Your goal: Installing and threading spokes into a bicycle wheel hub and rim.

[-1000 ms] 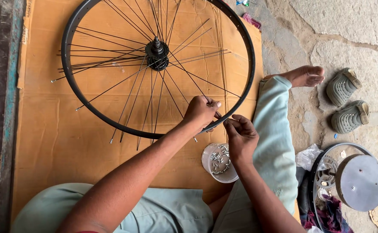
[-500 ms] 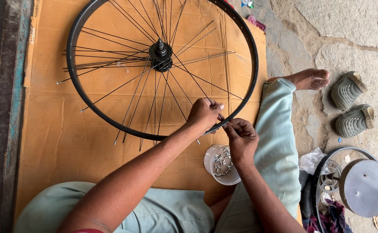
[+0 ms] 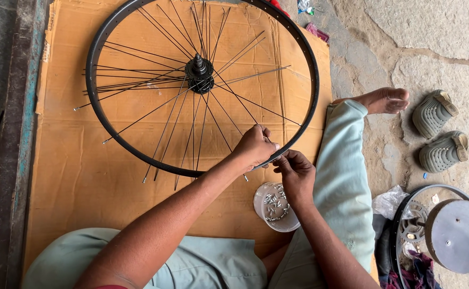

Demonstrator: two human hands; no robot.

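Currently left hand (image 3: pixel 254 147) clenched on a spoke (image 3: pixel 243 108) at the black wheel rim (image 3: pixel 309 109); right hand (image 3: pixel 294 167) pinches at the rim's edge, pinched item too small to tell.

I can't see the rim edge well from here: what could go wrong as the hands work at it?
The tub of small metal parts sits right under the right hand; a wrist could tip it. Loose spokes poke past the rim, so the left hand might snag them.
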